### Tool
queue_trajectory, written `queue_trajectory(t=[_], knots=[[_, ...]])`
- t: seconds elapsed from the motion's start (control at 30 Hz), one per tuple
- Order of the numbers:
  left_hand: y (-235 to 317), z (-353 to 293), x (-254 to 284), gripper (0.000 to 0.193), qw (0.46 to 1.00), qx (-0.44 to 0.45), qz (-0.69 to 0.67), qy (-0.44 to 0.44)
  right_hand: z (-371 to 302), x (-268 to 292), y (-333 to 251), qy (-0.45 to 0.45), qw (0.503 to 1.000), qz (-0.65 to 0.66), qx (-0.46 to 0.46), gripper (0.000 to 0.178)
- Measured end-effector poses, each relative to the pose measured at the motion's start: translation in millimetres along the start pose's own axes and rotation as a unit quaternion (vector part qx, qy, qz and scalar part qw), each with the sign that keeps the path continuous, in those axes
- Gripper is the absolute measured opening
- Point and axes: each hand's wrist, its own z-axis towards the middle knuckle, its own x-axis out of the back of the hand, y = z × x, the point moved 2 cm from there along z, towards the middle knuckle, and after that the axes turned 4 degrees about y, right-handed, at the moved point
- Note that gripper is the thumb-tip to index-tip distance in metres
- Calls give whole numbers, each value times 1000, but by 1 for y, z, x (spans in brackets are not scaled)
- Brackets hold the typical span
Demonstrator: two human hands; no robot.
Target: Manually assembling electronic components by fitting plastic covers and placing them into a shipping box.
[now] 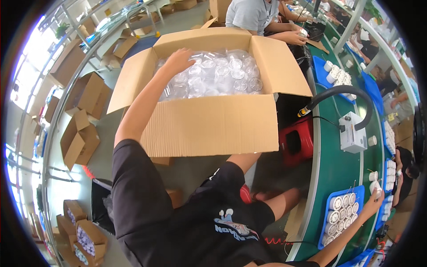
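A large open cardboard box stands in front of me, filled with clear round plastic parts in a clear bag. My left hand reaches into the box's far left corner and lies on the clear parts with fingers spread. My right hand stretches out to the right edge of a blue tray that holds several white round parts. Its fingers close around one white round part just above the tray.
The blue tray lies on a green conveyor belt beside a white box device with a black hose. A red stool stands beside the box. Another person in a grey shirt works beyond. Cardboard boxes lie on the floor at left.
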Motion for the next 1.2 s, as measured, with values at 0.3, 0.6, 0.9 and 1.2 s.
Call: queue_trajectory(t=[0.3,0.6,0.9,1.2], knots=[[-82,102,-102,61,966,160,41,-200,-166,-47,-210,-177,912,334,-161,40],[-41,42,45,57,981,155,-85,76,-312,-328,-189,-259,370,684,-573,31],[209,-206,156,81,677,109,-709,-162,-264,-430,-238,-226,235,733,-597,42],[320,-282,-90,50,187,406,-847,-288,-240,-395,-231,-154,628,620,-445,37]])
